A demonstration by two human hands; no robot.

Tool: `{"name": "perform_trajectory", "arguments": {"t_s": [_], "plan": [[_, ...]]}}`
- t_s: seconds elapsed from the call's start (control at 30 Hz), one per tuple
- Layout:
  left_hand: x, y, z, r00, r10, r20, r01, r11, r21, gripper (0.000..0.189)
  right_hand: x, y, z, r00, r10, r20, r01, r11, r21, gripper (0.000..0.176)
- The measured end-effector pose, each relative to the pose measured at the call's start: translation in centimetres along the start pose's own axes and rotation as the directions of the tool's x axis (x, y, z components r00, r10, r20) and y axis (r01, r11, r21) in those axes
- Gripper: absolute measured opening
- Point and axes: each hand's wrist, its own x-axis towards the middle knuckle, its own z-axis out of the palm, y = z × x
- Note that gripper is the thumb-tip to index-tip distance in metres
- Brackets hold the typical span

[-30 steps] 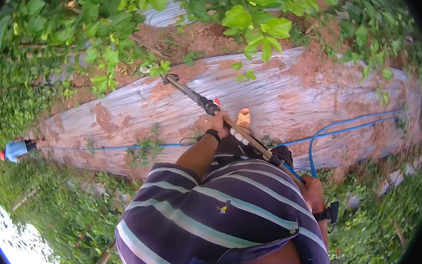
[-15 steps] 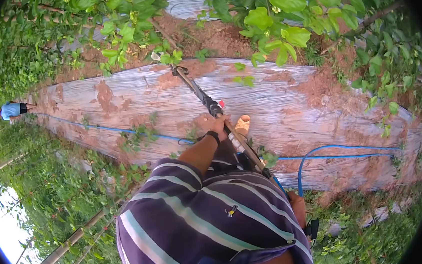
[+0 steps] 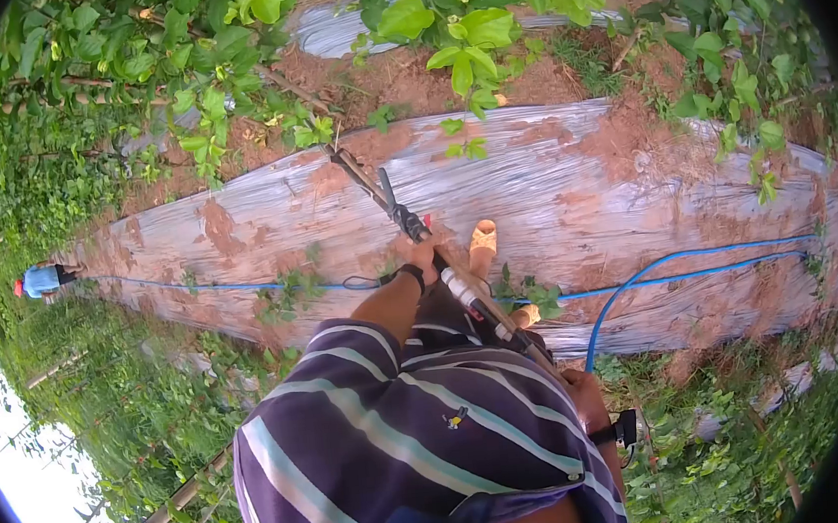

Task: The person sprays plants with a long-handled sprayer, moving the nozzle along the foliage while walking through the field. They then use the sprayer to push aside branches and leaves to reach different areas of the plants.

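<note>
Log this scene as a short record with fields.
setting: row covered in plastic sheet with red soil patches, leafy plants around
left grip: closed round the spray wand, forward on the shaft
right grip: closed on the wand's rear end, close to the body
blue hose: lies along the sheet, curves back toward the wand's rear
wand tip: points toward the leafy plants ahead
other person: far down the row, at the left edge
</note>
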Motion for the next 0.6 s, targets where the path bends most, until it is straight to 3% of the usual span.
{"name": "perform_trajectory", "arguments": {"t_s": [0.03, 0.07, 0.13, 0.23, 0.27, 0.37, 0.4, 0.43, 0.5, 0.57, 0.6], "plan": [[1.1, -0.2, -0.7, 1.0, 0.003, 0.004, -0.003, 1.0, 0.018, 0.013, -0.1, -0.4, -0.3, 0.989, 0.117, 0.086, -0.121, 0.992, 0.047, 0.027], [2.9, -0.7, -2.1, 0.998, 0.018, -0.066, -0.008, 0.988, 0.156, 0.015, -0.2, -0.3, -0.2, 0.99, 0.113, 0.079, -0.119, 0.991, 0.064, 0.027], [5.0, -1.4, -3.6, 0.975, 0.134, -0.177, -0.051, 0.911, 0.409, 0.022, -0.4, 0.3, -0.2, 0.996, -0.047, 0.081, 0.037, 0.992, 0.118, 0.03], [10.0, -2.9, -6.0, 0.834, 0.458, -0.309, -0.032, 0.6, 0.8, 0.032, -0.2, 1.8, -0.2, 0.991, -0.052, 0.126, 0.015, 0.961, 0.276, 0.032], [4.9, -2.2, -2.7, 0.776, 0.582, -0.244, 0.009, 0.376, 0.927, 0.037, 0.4, 3.8, 0.4, 0.986, -0.012, 0.168, -0.047, 0.94, 0.338, 0.032], [-0.1, -1.6, 1.4, 0.699, 0.667, -0.259, 0.11, 0.259, 0.96, 0.039, 1.5, 7.5, 0.6, 0.957, -0.146, 0.25, 0.025, 0.902, 0.431, 0.031], [0.6, -1.9, 1.1, 0.665, 0.664, -0.341, 0.13, 0.346, 0.929, 0.039, 2.9, 10.3, 1.4, 0.961, -0.16, 0.227, 0.061, 0.919, 0.39, 0.031], [0.5, -2.2, 1.0, 0.663, 0.665, -0.342, 0.137, 0.341, 0.93, 0.039, 2.1, 8.9, 0.7, 0.96, -0.159, 0.23, 0.057, 0.916, 0.397, 0.031], [0.2, -2.8, 0.6, 0.67, 0.674, -0.312, 0.073, 0.358, 0.931, 0.043, 1.0, 6.0, -1.5, 0.963, 0.048, 0.264, -0.157, 0.899, 0.41, 0.032], [0.0, -3.4, 0.1, 0.675, 0.674, -0.301, 0.059, 0.357, 0.932, 0.04, 0.7, 5.7, -2.4, 0.969, 0.018, 0.248, -0.107, 0.93, 0.352, 0.032], [-0.2, -3.9, -0.2, 0.76, 0.551, -0.346, -0.121, 0.642, 0.757, 0.033, 0.2, 5.0, -2.9, 0.986, -0.033, 0.161, 0.002, 0.983, 0.184, 0.032]]}}
